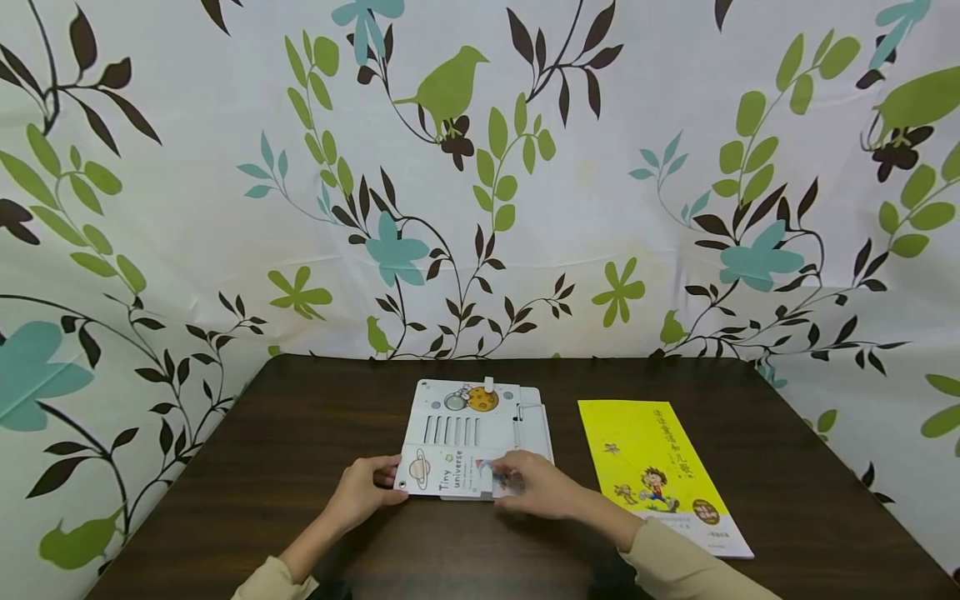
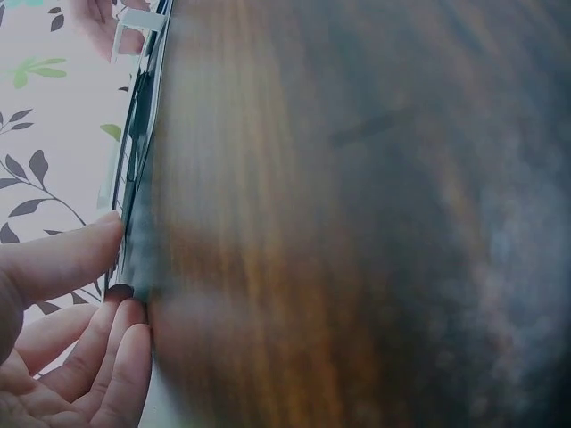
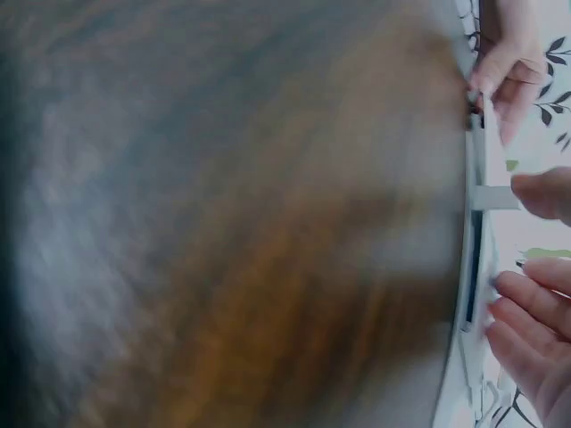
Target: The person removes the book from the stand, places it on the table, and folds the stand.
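A white book stand printed with planets and the words "Tiny universe" lies flat on the table. My left hand pinches its near left corner, thumb on top and fingers at the edge, as the left wrist view shows at the hand. Over the stand's near right part is my right hand. In the right wrist view, the thumb of that hand meets the end of a raised white tab, while its fairly straight fingers reach toward the stand's face. Their exact contact cannot be told.
To the right, a yellow book with a cartoon child on its cover lies on the dark wooden table. Behind the table hangs a cloth patterned with leaves and birds.
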Action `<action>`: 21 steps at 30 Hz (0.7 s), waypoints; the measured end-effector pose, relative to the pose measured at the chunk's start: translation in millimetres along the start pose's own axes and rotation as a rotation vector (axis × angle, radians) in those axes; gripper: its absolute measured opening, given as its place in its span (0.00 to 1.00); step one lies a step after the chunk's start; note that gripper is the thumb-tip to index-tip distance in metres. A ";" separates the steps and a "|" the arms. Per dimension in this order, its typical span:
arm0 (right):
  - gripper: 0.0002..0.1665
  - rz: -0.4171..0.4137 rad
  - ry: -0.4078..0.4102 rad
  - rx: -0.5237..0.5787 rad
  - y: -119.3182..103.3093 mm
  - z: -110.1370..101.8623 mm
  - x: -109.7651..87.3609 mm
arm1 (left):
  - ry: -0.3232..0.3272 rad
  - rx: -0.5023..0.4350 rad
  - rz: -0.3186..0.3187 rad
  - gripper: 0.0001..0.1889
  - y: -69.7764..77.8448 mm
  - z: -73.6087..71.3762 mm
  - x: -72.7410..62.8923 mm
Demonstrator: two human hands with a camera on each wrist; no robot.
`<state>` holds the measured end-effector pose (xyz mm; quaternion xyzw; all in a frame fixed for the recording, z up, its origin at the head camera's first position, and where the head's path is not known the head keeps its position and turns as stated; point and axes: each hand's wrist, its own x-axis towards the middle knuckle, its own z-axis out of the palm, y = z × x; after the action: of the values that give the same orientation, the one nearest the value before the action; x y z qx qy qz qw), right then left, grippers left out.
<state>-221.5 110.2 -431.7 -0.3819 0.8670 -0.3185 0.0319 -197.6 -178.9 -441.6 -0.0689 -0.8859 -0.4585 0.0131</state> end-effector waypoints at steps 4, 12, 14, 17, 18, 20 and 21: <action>0.21 -0.010 0.019 -0.072 0.1 5.4 3.1 | -0.001 0.006 0.000 0.29 -0.7 -0.5 -0.1; 0.17 -0.014 0.027 -0.110 4.2 7.7 11.0 | 0.001 0.010 0.000 0.29 -1.4 0.3 0.7; 0.17 -0.006 0.035 -0.118 5.8 8.9 12.3 | 0.003 0.013 0.000 0.29 -1.1 0.7 1.1; 0.18 0.004 0.043 -0.113 5.8 9.7 12.5 | 0.005 0.015 -0.007 0.29 -0.4 1.1 1.1; 0.18 0.003 0.048 -0.112 5.9 10.0 12.6 | 0.006 0.015 -0.006 0.29 -0.2 1.1 1.0; 0.18 0.004 0.057 -0.114 5.4 10.3 12.8 | 0.005 0.014 -0.003 0.29 0.1 0.8 1.0; 0.18 0.006 0.062 -0.115 5.2 10.4 13.1 | 0.006 0.014 -0.003 0.29 0.2 0.7 1.1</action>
<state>-231.0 98.4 -440.5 -0.3705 0.8855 -0.2798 -0.0160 -198.6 -178.1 -441.7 -0.0664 -0.8890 -0.4527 0.0154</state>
